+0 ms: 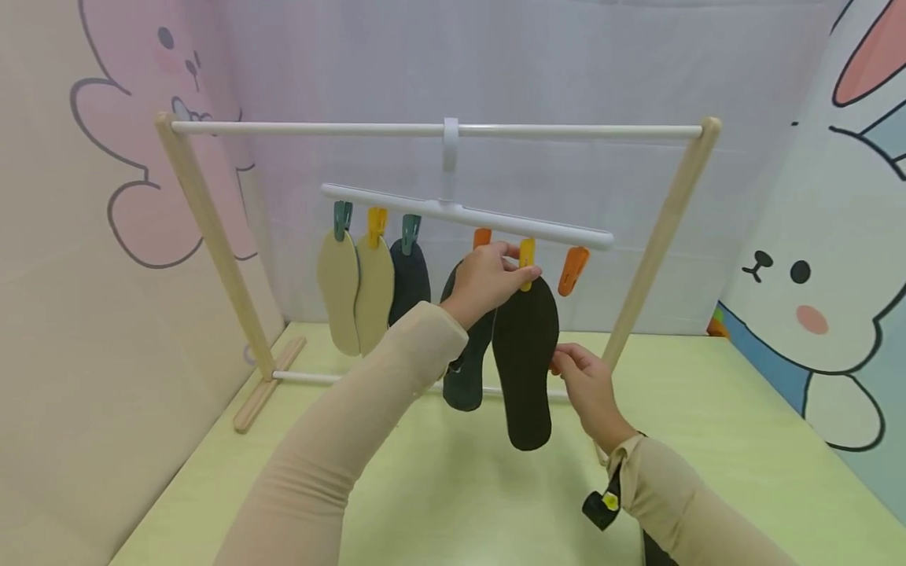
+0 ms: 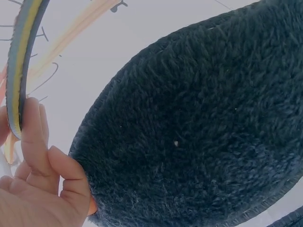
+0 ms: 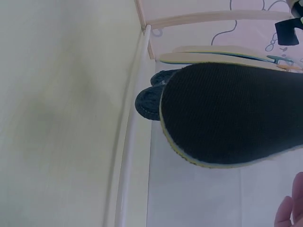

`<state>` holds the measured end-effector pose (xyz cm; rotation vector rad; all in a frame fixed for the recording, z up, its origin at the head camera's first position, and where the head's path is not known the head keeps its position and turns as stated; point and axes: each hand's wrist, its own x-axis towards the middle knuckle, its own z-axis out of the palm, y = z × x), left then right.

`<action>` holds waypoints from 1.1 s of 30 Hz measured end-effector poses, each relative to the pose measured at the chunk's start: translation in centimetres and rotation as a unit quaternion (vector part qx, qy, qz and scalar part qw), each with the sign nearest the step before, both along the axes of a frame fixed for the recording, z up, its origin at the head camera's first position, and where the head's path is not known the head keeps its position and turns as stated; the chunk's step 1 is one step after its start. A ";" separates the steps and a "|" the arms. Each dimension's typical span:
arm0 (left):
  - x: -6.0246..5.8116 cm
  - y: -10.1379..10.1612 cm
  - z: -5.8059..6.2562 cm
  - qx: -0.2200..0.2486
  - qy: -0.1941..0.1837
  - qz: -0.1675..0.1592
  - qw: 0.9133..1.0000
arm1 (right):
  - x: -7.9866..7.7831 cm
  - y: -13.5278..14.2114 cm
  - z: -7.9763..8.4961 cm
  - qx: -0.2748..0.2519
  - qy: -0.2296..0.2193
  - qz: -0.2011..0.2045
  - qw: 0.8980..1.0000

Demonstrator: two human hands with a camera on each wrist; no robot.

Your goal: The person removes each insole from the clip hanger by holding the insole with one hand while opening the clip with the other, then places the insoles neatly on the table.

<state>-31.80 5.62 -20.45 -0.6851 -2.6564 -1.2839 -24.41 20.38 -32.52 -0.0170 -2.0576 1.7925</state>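
A black insole point(image 1: 525, 369) hangs sole side toward me under a yellow clothespin point(image 1: 527, 255) on a white hanger point(image 1: 453, 211). My left hand point(image 1: 490, 275) pinches its top end beside that clothespin; in the left wrist view the thin layered edge point(image 2: 18, 80) stands between the fingertips. My right hand point(image 1: 586, 389) holds the insole's right edge at mid-length between thumb and fingers. Close behind, a dark fuzzy insole point(image 2: 189, 113) hangs from an orange clothespin point(image 1: 482, 237), partly hidden by my left hand. Another orange clothespin point(image 1: 573, 271) at the hanger's right end holds nothing.
On the hanger's left, two beige insoles point(image 1: 338, 295) and a dark one point(image 1: 409, 279) hang from clothespins. The hanger tilts down rightward from the white rod point(image 1: 311, 128) of a wooden-legged rack point(image 1: 658, 244). A dark object point(image 1: 654, 550) lies near my right sleeve.
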 end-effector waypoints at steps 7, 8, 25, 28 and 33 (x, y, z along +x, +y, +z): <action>-0.1 0.1 0.0 0.003 0.000 0.000 1.000 | -0.2 -0.7 0.2 -0.026 0.039 -0.014 0.999; -0.1 0.2 0.0 0.002 0.003 0.000 1.000 | -0.2 -0.8 0.3 -0.027 0.040 -0.012 0.999; 0.0 0.5 -0.1 0.000 0.012 0.003 1.000 | -0.3 -2.4 1.3 -0.124 -0.025 0.057 0.990; 0.0 0.6 -0.2 0.005 0.006 -0.002 1.000 | -0.3 -2.4 1.3 -0.121 -0.026 0.054 0.991; 0.1 0.9 -0.4 0.008 -0.004 -0.012 1.000 | -0.1 -2.4 1.2 -0.124 -0.027 0.052 0.991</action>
